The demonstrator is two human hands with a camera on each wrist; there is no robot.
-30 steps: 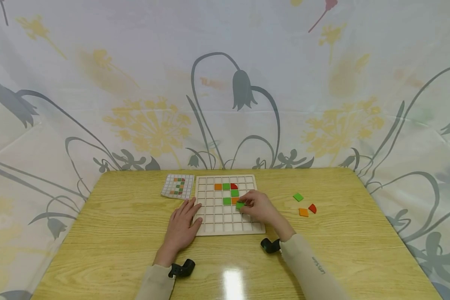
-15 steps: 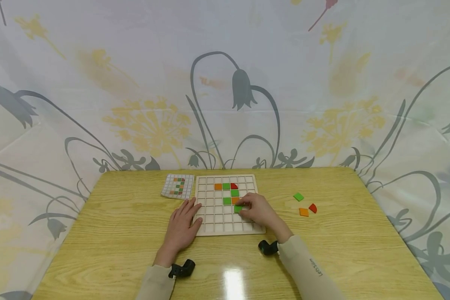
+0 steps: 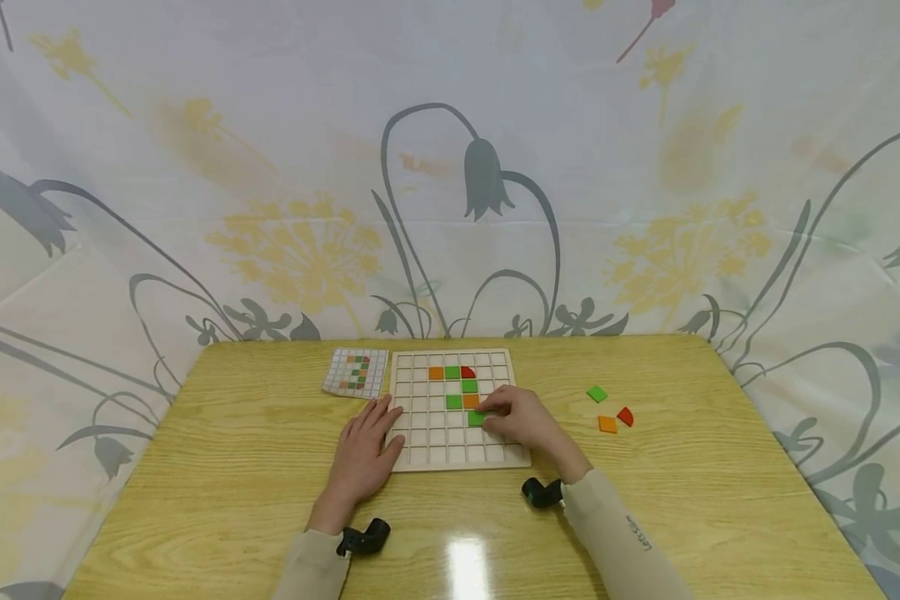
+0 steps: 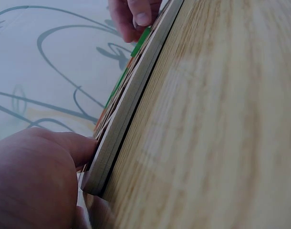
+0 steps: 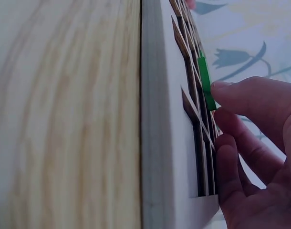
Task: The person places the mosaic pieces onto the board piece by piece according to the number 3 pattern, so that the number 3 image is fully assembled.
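Note:
A square wooden grid board (image 3: 423, 457) lies mid-table. On it sit an orange square tile (image 3: 437, 373), a red quarter-round tile (image 3: 468, 372), several green tiles (image 3: 453, 402) and another orange tile (image 3: 471, 402). My right hand (image 3: 523, 418) pinches a green square tile (image 3: 476, 418) by its right side, just below that orange one; in the right wrist view the tile (image 5: 206, 83) stands a little proud of the grid, the thumb at its edge. My left hand (image 3: 363, 454) rests with spread fingers on the board's left edge; its thumb (image 4: 78, 148) touches the rim.
A paper card (image 3: 356, 372) with a coloured grid pattern lies left of the board. To the right are a loose green tile (image 3: 597, 393), an orange tile (image 3: 607, 425) and a red quarter-round tile (image 3: 626, 417). A patterned curtain (image 3: 450, 183) hangs behind the table.
The right hand has brought the green tile down and slightly left onto the grid, and the fingers have since shifted a little right on it. The left hand has stayed still.

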